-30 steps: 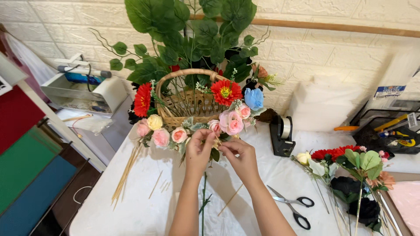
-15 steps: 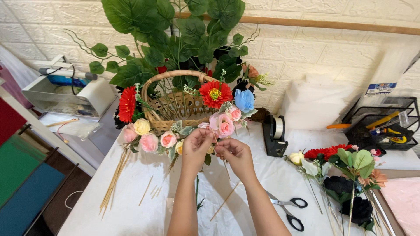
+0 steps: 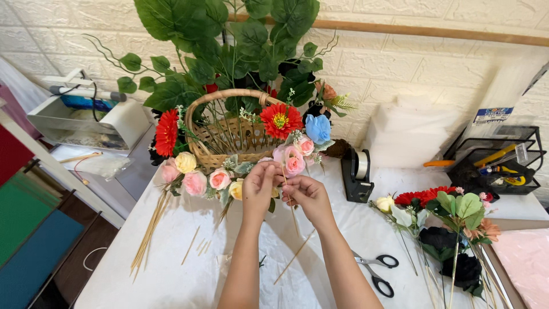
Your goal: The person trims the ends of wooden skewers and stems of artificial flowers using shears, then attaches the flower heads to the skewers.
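The left hand (image 3: 260, 184) and the right hand (image 3: 304, 194) are held together just in front of a wicker basket (image 3: 229, 134), their fingertips pinched on a thin wooden stick (image 3: 290, 200) that runs down between them from a pink artificial rose (image 3: 293, 162). The rose sits at the basket's front rim, its petals soft and layered, with a second pink bloom just beside it.

The basket is woven of pale cane with an arched handle, and is filled with fabric flowers: a red gerbera (image 3: 280, 120) with a yellow centre, another red one (image 3: 166, 132) at its left side, a blue bloom (image 3: 318, 128), and broad glossy green leaves (image 3: 229, 46) rising behind. A row of pink and cream roses (image 3: 194, 174) is strung along its lower front.

On the white cloth-covered table (image 3: 171, 274), a bundle of thin bamboo skewers (image 3: 148, 232) is seen to the left of the arms, and loose sticks are scattered near. Black-handled scissors (image 3: 374, 272) lie to the right, a black tape dispenser (image 3: 355, 174) stands beyond, and further loose artificial flowers (image 3: 449, 223) are heaped at the right edge beside a black wire mesh tray (image 3: 497, 163) of tools.
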